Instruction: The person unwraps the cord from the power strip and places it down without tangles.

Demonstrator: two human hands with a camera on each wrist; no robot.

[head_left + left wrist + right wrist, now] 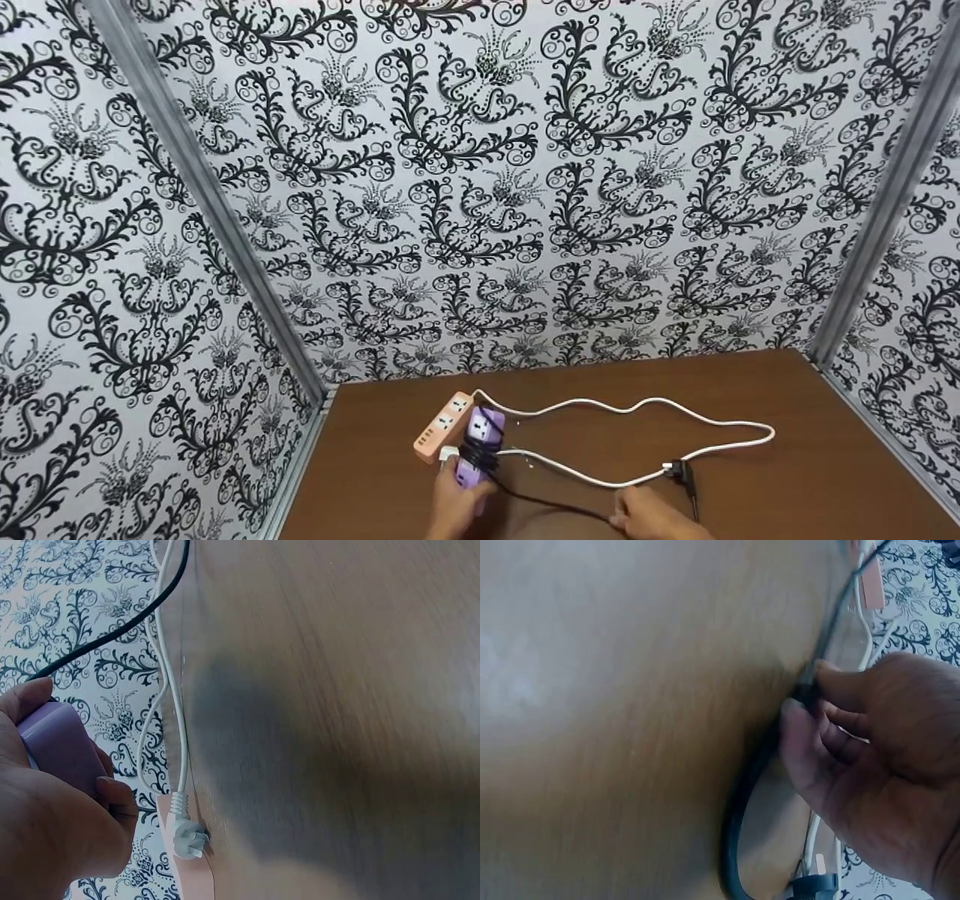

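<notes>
My left hand (454,504) grips a purple power strip (486,421) by its near end. Several turns of black cord (478,453) are wound round the strip's middle. From there the cord runs right to my right hand (646,514), which pinches it between thumb and fingers. In the right wrist view, the black cord (739,817) curves away below the pinch. A black plug (680,471) lies on the table beyond the right hand, over a white cord (577,475). The left wrist view shows only one end of the purple strip (64,746).
A peach power strip (442,429) lies left of the purple one. Its white cord loops across the brown table (810,480), and a white plug (190,838) lies by the peach strip. Patterned walls (480,187) with metal posts (214,195) stand round the table's back and sides.
</notes>
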